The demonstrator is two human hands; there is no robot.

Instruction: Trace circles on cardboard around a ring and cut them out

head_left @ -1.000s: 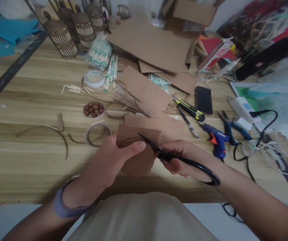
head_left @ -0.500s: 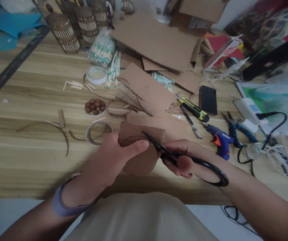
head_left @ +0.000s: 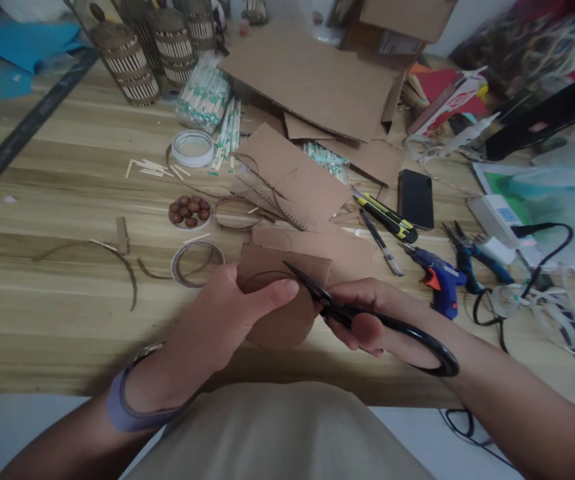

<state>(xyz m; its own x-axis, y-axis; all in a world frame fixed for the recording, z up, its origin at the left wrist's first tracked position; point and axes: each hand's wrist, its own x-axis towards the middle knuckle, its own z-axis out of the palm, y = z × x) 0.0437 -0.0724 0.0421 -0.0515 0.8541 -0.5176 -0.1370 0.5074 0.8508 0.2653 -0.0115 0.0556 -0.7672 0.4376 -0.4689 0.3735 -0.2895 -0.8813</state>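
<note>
My left hand [head_left: 232, 310] grips a piece of brown cardboard [head_left: 282, 327], its thumb lying on top and the other fingers hidden underneath. The cardboard's lower part has a rounded edge, and a curved line crosses it near the thumb. In my right hand [head_left: 362, 320] are black-handled scissors [head_left: 322, 298], with thumb and fingers in the handles. Their blades lie over the cardboard, pointing up and left, along the curve. Beyond my left hand a tape roll [head_left: 198, 263] rests on the table.
Around my hands lie a dish of brown balls [head_left: 190, 211], cardboard sheets [head_left: 302, 177], a yellow-black utility knife [head_left: 385, 215], a blue glue gun [head_left: 435, 273], pliers [head_left: 475, 257] and a phone [head_left: 415, 199]. Striped cylindrical models [head_left: 125, 63] stand at the back left.
Almost nothing differs. My right hand and the scissor handles have shifted very slightly; the cardboard stays in my left hand.
</note>
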